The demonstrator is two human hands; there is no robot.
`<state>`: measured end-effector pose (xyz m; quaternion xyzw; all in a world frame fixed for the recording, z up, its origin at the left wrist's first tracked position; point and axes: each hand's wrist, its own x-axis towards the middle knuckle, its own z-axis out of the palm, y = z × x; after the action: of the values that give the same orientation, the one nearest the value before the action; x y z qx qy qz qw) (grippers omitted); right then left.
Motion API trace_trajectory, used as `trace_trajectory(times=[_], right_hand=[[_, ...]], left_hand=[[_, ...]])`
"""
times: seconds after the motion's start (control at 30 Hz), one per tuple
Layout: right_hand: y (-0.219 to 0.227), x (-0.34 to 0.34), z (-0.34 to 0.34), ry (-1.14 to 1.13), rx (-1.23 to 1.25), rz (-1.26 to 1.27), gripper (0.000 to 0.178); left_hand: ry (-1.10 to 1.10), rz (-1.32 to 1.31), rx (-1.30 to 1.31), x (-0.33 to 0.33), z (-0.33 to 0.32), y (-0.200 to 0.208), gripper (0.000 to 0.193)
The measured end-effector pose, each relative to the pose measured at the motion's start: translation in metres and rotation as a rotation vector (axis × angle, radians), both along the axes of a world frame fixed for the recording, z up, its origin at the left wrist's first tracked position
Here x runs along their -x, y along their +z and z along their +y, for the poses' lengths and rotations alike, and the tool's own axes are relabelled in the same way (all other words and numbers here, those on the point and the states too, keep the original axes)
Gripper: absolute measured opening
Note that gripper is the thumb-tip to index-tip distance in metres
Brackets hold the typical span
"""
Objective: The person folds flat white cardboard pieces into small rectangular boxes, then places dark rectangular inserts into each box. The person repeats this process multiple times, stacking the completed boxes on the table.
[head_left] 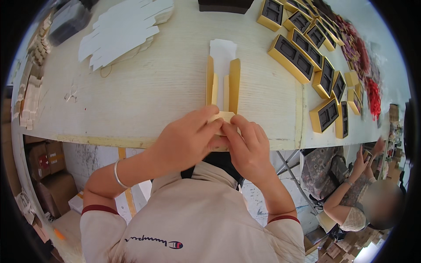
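Note:
A partly folded cardboard box (235, 85), gold outside and white inside, lies lengthwise on the table in front of me. Its two long sides stand up, and a white flap lies flat at its far end. At the near end, by the table's front edge, both hands work on the box's short end. My left hand (186, 138) is closed, its fingers pinching that end from the left. My right hand (250, 147) pinches it from the right, thumb and fingertips close to the left hand's. The fingers partly hide the folded end panel.
Flat white box blanks (123, 37) are piled at the back left. A dark block-like stack (226, 5) stands at the far edge. Gold boxes with black inserts (291, 57) cover the right side, near red cords (373, 98). Another person (346, 193) sits at the right.

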<state>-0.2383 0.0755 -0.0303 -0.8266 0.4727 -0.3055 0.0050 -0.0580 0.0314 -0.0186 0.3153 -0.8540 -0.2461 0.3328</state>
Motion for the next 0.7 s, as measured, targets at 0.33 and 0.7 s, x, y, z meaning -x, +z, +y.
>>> trace_trajectory(times=[0.33, 0.7], right_hand=[[0.016, -0.002, -0.011, 0.057, -0.329, 0.041, 0.017], [0.021, 0.006, -0.012, 0.110, -0.273, 0.227, 0.020]], left_hand=[[-0.069, -0.422, 0.146, -0.003, 0.001, 0.001, 0.011], [-0.169, -0.434, -0.058, -0.004, -0.011, 0.015, 0.017]])
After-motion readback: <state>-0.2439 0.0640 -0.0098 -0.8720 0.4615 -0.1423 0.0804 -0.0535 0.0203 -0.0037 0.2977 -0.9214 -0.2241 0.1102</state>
